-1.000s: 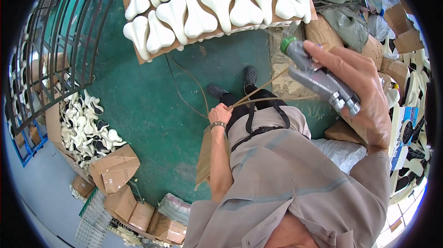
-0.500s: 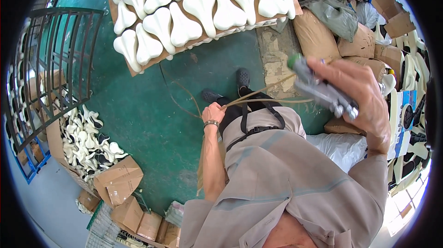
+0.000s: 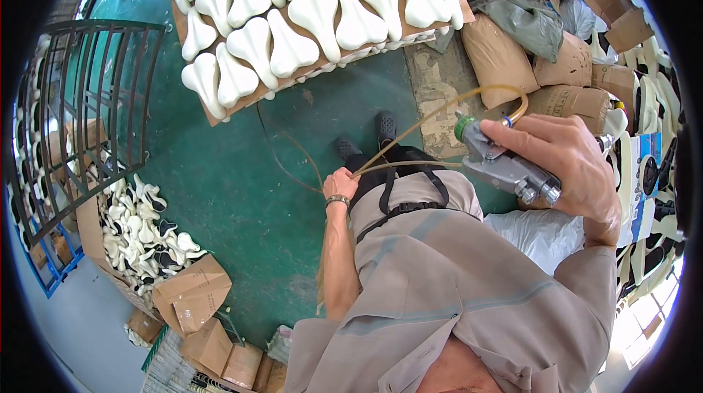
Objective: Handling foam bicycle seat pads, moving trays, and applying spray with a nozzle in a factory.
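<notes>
My right hand [image 3: 564, 159] is closed round a grey metal spray gun [image 3: 505, 166] with a green ring near its front, held up at the right. A yellowish hose [image 3: 439, 109] loops from the gun by my right fingers and runs down to my left hand [image 3: 343, 185]. That hand is closed on the hoses in front of my waist, where a second strand also reaches toward the gun. Beyond, rows of white bicycle-saddle-shaped pieces [image 3: 313, 16] lie on a brown board [image 3: 220, 113]. Neither hand touches them.
A dark metal rack [image 3: 110, 93] stands at the left. Below it, a carton [image 3: 89, 228] holds a pile of white and black saddle pieces [image 3: 143, 228]. Brown sacks [image 3: 498, 56] and a white plastic bag [image 3: 538, 238] lie at the right. Thin hose [image 3: 274, 151] trails over the green floor.
The spray gun has turned and shifted slightly in my right hand's grasp. The hose now arches up in a loop behind it. My left hand keeps its hold, nearly in place.
</notes>
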Motion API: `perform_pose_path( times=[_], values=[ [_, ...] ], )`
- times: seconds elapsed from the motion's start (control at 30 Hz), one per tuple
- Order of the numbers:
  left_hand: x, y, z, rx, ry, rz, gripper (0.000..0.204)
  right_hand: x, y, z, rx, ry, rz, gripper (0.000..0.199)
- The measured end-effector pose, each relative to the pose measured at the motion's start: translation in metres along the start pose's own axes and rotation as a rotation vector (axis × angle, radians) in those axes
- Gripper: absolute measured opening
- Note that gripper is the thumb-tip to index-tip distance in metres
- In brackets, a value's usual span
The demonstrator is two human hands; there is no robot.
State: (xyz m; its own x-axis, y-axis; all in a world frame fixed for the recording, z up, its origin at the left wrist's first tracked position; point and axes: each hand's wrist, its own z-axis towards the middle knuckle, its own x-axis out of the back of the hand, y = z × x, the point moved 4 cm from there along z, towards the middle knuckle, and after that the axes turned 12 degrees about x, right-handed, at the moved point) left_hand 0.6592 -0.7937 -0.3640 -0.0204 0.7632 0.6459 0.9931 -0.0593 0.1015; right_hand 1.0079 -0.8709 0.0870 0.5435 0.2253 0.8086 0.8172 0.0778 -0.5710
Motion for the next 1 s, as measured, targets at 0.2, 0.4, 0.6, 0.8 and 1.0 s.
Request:
perform_pose_path(
  times=[0.2,0.4,0.6,0.8,1.0],
  values=[
    [-0.004,0.002,0.009,-0.12,-0.038,0.092,0.036,-0.001,-0.008,0.003,-0.15,0.335,-0.001,0.071],
    [-0.005,-0.001,0.018,-0.123,-0.048,0.064,0.035,0.001,-0.012,-0.025,-0.171,0.294,-0.003,0.077],
    [-0.003,0.033,0.003,-0.045,-0.052,0.032,0.036,0.023,0.014,-0.027,-0.126,0.267,-0.126,0.07],
    [-0.03,0.067,-0.013,-0.003,0.003,-0.014,0.034,0.034,0.049,-0.044,-0.048,0.1,0.016,0.065],
    [-0.049,0.107,-0.025,0.003,-0.089,0.025,0.034,0.043,0.08,-0.061,-0.035,0.173,0.023,0.064]
  ],
)
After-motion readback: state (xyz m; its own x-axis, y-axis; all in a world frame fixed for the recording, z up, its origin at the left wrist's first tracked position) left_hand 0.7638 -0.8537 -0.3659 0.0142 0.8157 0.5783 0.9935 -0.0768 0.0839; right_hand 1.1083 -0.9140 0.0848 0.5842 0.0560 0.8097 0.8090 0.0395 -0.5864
